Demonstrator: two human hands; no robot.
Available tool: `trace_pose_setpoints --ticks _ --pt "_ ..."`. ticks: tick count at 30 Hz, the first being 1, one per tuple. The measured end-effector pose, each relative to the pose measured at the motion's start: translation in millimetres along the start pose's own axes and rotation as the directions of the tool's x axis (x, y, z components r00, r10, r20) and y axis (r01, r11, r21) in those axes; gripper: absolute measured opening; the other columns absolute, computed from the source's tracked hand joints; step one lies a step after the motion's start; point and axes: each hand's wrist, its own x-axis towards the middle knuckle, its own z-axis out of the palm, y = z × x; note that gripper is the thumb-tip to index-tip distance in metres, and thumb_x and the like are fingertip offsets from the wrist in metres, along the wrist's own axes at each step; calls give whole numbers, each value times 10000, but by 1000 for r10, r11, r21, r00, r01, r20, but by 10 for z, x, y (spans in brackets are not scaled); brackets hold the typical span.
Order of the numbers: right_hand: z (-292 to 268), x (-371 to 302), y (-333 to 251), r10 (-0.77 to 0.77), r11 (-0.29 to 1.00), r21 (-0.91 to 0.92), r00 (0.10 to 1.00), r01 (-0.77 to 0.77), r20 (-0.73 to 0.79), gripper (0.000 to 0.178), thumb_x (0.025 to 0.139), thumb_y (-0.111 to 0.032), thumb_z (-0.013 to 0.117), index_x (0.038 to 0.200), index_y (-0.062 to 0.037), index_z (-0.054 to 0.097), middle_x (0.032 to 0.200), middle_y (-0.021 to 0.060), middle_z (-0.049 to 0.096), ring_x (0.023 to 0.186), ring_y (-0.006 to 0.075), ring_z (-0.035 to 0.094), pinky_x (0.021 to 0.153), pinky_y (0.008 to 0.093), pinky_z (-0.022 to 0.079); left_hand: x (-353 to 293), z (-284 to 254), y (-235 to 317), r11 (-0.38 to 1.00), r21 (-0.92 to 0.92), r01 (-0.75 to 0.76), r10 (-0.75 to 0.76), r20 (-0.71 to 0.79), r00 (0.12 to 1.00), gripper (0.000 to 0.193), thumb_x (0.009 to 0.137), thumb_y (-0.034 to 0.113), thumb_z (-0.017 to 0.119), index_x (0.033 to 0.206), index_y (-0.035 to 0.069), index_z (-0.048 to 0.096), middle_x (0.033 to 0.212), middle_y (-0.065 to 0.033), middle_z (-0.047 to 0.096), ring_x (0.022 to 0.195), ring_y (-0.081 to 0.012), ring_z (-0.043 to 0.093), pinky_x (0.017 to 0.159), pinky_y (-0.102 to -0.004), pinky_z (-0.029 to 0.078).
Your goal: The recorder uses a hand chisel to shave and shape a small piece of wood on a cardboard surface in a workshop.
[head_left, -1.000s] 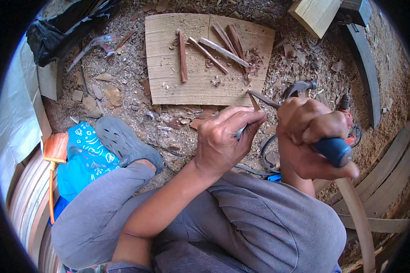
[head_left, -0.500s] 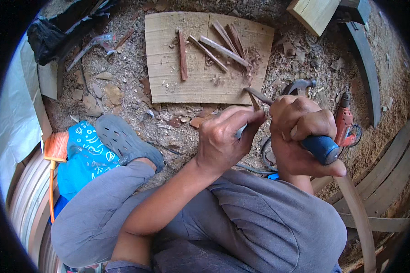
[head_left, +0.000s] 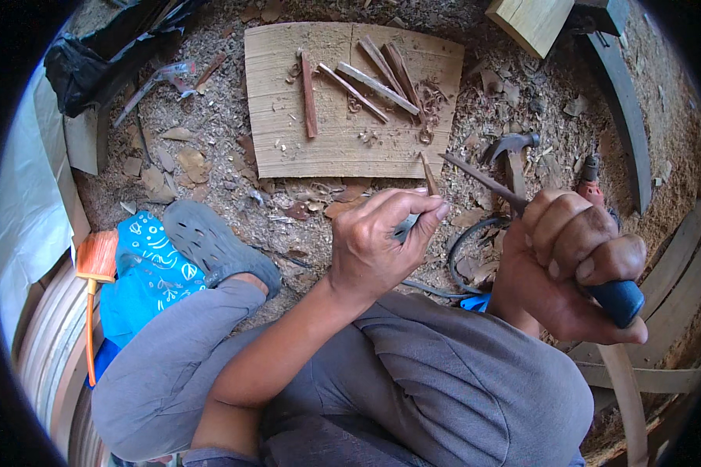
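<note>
My left hand (head_left: 380, 241) is closed in a pinch on a short wooden stick (head_left: 430, 176), whose pointed brown tip sticks up past the fingers. The rest of that stick is hidden in the hand. My right hand (head_left: 570, 253) wraps round the blue handle of a knife (head_left: 487, 177) with a narrow dark blade. The blade points up and left toward the stick, a small gap apart from it. Beyond both hands lies a wooden board (head_left: 300, 162) with several reddish-brown wood strips (head_left: 309, 97) and curled shavings on it.
A hammer (head_left: 514, 148) lies behind the knife, with a red power tool (head_left: 590, 187) to its right. Sawdust and wood chips cover the ground. At the left are an orange brush (head_left: 96, 257), a blue patterned cloth (head_left: 156, 261) and my grey clog (head_left: 220, 243). A wood block (head_left: 530, 27) sits far right.
My right hand has moved right and slightly down with the knife, drawing the blade away from the stick's tip. My left hand has barely moved.
</note>
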Motion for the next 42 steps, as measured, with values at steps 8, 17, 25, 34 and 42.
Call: trace_pose_setpoints --ticks 8,17,25,34,42 --pt "45 21 -43 -17 998 -65 999 20 47 636 960 -772 483 802 -156 457 552 -23 399 424 102 351 419 282 263 28 33 20 1000 5 20 -20 21 1000 151 858 153 837 856 59 719 794 -97 747 706 -251 748 599 -342 573" --pt "66 -149 228 -45 998 -40 998 47 48 627 998 -719 471 812 -122 517 558 -14 442 404 119 386 366 294 274 39 85 35 1000 -4 26 -26 -8 1000 174 876 162 815 825 54 689 752 -116 723 657 -278 732 572 -364 555" --pt "53 -122 335 18 999 -34 989 -13 144 758 972 -804 384 806 -76 517 615 35 466 420 132 400 376 302 274 35 45 9 1000 -3 19 -19 -39 999 174 871 150 821 817 53 687 752 -123 723 654 -289 730 565 -365 548" --pt "80 -123 247 -1 1000 -12 998 1 55 707 970 -797 408 787 -120 501 562 -1 424 414 115 376 392 283 283 29 -3 27 998 3 69 -69 35 997 174 867 157 840 841 29 726 810 -123 761 738 -219 758 664 -322 586" --pt "-20 -10 35 -2 999 -37 1000 3 24 689 958 -804 431 789 -136 462 548 -5 380 426 117 328 409 284 285 68 -1 21 995 -20 99 -100 -48 994 136 903 195 794 862 80 734 767 -68 751 657 -216 748 571 -321 562"
